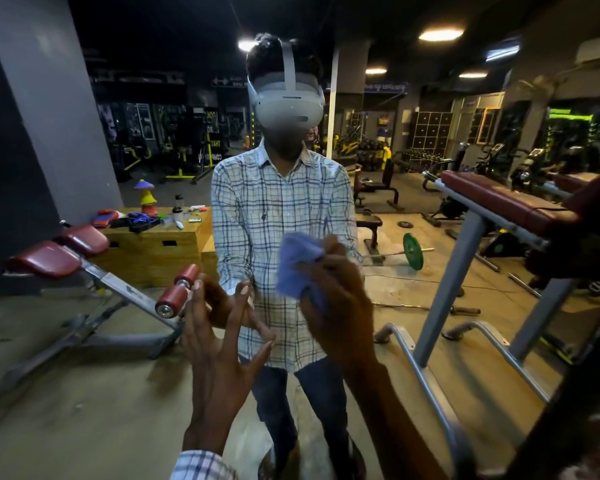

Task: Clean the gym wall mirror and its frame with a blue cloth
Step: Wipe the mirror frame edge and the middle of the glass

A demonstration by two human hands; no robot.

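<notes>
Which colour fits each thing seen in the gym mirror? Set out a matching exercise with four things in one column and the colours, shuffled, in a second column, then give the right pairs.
Things
1. cloth
2. weight plate
3. bench pads
4. headset

Colours
A. green
B. white
C. blue
D. dark red

Pairs: 1-C, 2-A, 3-D, 4-B

The cloth is held in the right hand against the mirror; the left hand is open with fingers spread.
</notes>
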